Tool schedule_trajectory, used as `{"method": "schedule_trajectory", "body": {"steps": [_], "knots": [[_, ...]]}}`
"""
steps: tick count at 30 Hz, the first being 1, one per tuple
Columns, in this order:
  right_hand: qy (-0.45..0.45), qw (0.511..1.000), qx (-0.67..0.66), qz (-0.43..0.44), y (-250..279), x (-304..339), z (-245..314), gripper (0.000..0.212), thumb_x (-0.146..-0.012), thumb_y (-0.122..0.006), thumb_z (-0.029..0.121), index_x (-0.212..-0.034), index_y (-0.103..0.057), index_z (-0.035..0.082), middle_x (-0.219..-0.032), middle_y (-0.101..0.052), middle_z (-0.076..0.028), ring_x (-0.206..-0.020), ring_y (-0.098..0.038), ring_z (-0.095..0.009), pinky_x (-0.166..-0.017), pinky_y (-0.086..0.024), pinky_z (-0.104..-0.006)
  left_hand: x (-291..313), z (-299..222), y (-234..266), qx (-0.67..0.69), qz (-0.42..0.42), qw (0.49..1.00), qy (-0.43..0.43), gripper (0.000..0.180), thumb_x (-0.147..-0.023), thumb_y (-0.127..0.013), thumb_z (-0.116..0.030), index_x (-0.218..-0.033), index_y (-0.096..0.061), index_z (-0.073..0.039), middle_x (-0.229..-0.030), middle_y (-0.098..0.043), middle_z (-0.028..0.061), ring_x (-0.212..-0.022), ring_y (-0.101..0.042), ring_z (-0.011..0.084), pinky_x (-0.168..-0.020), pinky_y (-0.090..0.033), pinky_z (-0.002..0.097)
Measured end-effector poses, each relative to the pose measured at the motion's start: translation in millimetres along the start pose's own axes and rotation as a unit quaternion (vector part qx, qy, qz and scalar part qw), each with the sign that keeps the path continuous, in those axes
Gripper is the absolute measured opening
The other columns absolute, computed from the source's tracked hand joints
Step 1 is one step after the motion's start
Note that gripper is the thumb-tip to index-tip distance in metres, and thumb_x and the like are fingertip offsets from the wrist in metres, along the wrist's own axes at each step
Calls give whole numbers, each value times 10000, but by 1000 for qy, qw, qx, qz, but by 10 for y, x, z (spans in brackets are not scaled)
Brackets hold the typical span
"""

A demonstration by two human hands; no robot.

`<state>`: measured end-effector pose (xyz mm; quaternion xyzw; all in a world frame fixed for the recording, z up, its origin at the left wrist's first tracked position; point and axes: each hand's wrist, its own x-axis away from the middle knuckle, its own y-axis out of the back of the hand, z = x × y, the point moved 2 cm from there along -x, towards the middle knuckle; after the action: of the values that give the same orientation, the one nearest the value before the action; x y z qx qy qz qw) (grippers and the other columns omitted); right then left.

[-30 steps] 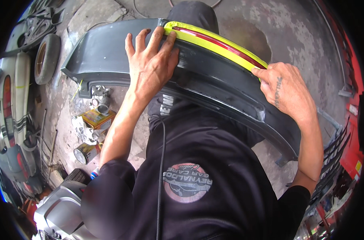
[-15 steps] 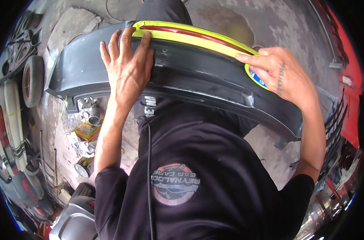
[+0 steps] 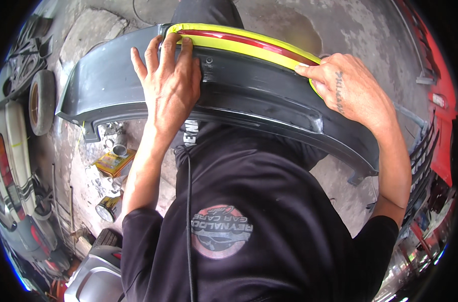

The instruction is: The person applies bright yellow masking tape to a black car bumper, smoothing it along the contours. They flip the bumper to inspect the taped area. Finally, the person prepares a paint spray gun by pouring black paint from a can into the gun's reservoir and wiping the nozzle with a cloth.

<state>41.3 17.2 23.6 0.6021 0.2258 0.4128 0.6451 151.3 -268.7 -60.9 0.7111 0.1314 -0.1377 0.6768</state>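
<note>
Across my lap rests a long, curved dark grey car panel (image 3: 259, 90) that looks like a spoiler. A narrow red lens strip (image 3: 239, 39) runs along its far edge, with bright yellow masking tape (image 3: 229, 48) bordering it above and below. My left hand (image 3: 171, 83) lies on the panel, fingers spread, fingertips touching the tape at the strip's left end. My right hand (image 3: 354, 90) is closed around a roll of yellow tape (image 3: 314, 89) at the strip's right end. Its index fingertip presses on the lower tape line. Most of the roll is hidden behind the hand.
Left on the concrete floor are a tyre (image 3: 41, 102), several car parts, a yellow tin (image 3: 114, 162) and another can (image 3: 108, 208). A silver panel (image 3: 95, 277) is at lower left. Beyond the panel shows my dark-clothed knee (image 3: 209, 12). A red car body (image 3: 442, 136) stands at the right.
My left hand has slid slightly right along the panel. My right hand has turned a little and moved slightly left, covering more of the tape roll. The panel has barely moved.
</note>
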Motion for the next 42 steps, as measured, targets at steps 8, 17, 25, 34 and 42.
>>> {"method": "schedule_trajectory", "body": {"steps": [8, 17, 25, 34, 42], "knots": [[-1, 1000, 2, 9, -1, -27, 22, 362, -831, -709, -33, -1175, -805, 25, -728, -689, -205, -653, -692, -365, -655, -575, -469, 1, -233, -55, 59, -18, 998, -25, 476, -905, -713, -128, -1377, -680, -78, -1440, -560, 167, -1400, -493, 392, -1213, -274, 705], [-17, 1000, 0, 10, 45, -24, 47, 315, -854, -725, 2, -1151, -818, 48, -798, -715, -210, -759, -718, -387, -746, -577, -492, -40, -547, -171, 117, -25, 988, -94, 520, -882, -792, -248, -1365, -684, -89, -1414, -552, 222, -1303, -525, 438, -1186, -358, 659], [50, 993, -103, -32, -55, 215, -428, 325, -964, -692, 146, -1271, -778, 83, -931, -750, -148, -817, -693, -323, -790, -557, -440, -86, -639, -173, 111, -13, 988, -104, 490, -881, -767, -187, -1367, -719, -150, -1413, -561, 217, -1305, -517, 446, -1115, -437, 560], [15, 997, -73, -29, 21, 514, -361, 337, -947, -696, 132, -1271, -778, 89, -809, -631, -154, -753, -610, -329, -739, -475, -448, -95, -640, -119, 115, 2, 988, -105, 493, -882, -756, -144, -1373, -717, -132, -1415, -561, 211, -1323, -505, 427, -1126, -418, 553], [-97, 994, -14, 55, -17, 385, -211, 329, -890, -737, 94, -1212, -804, 101, -879, -716, -133, -864, -662, -343, -841, -508, -473, -72, -669, -181, 109, -1, 986, -123, 508, -894, -736, -152, -1387, -667, -46, -1443, -546, 189, -1307, -514, 426, -1142, -399, 581]]}}
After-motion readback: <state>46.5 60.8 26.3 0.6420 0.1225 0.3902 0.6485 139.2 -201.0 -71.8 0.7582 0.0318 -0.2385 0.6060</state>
